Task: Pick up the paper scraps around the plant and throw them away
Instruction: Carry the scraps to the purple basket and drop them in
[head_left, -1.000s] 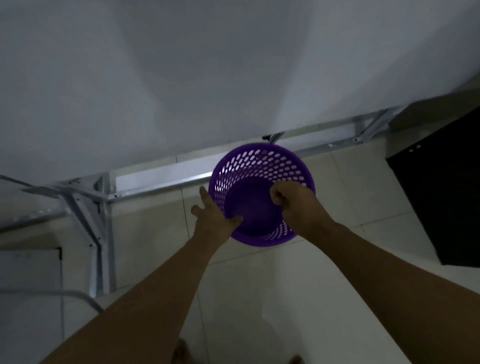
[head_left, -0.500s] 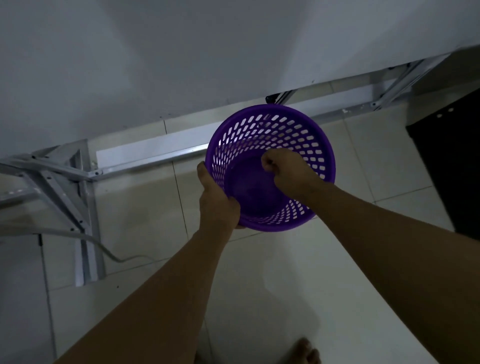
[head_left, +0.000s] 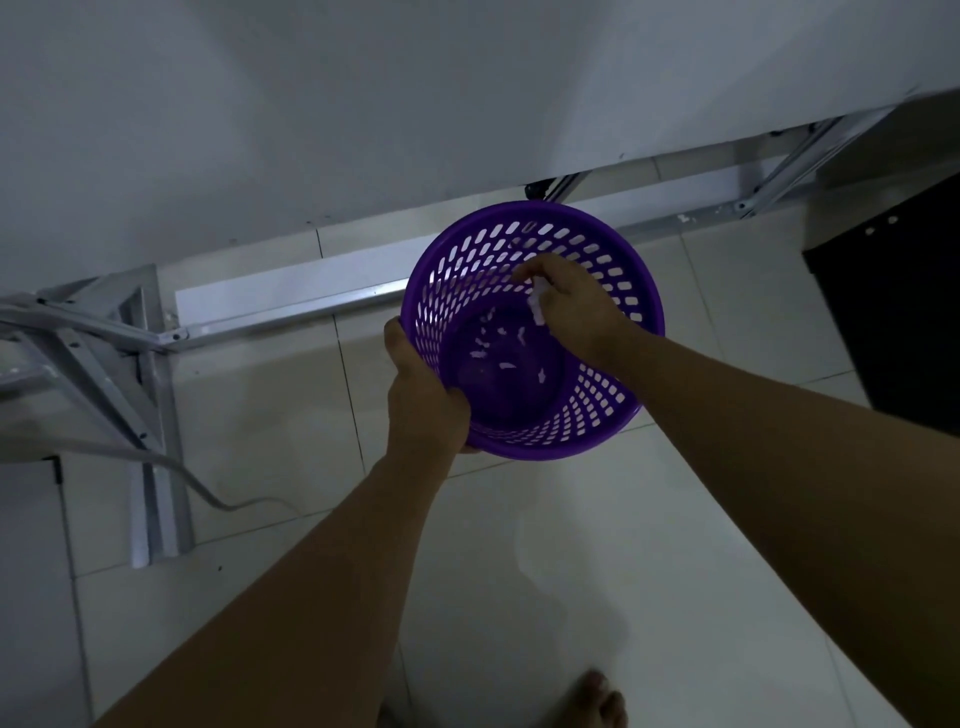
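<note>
A purple perforated waste basket (head_left: 613, 270) is held above the tiled floor, tilted toward me. My left hand (head_left: 423, 400) grips its near left rim. Over the basket's mouth, my right hand (head_left: 569, 304) has its fingers loosening, with a white paper scrap (head_left: 537, 301) still at the fingertips. Several small white paper scraps (head_left: 498, 345) are falling or lying inside the basket. No plant is in view.
A white table top (head_left: 363, 114) fills the upper view, with its grey metal frame (head_left: 150, 332) and legs below. A grey cable (head_left: 171, 467) runs across the floor at left. A black object (head_left: 893, 322) stands at right. My bare foot (head_left: 602, 701) shows at the bottom.
My right hand went from a closed fist over the basket to loosened fingers, and scraps now lie in the basket. My left hand closed on the rim and lifted the basket nearer.
</note>
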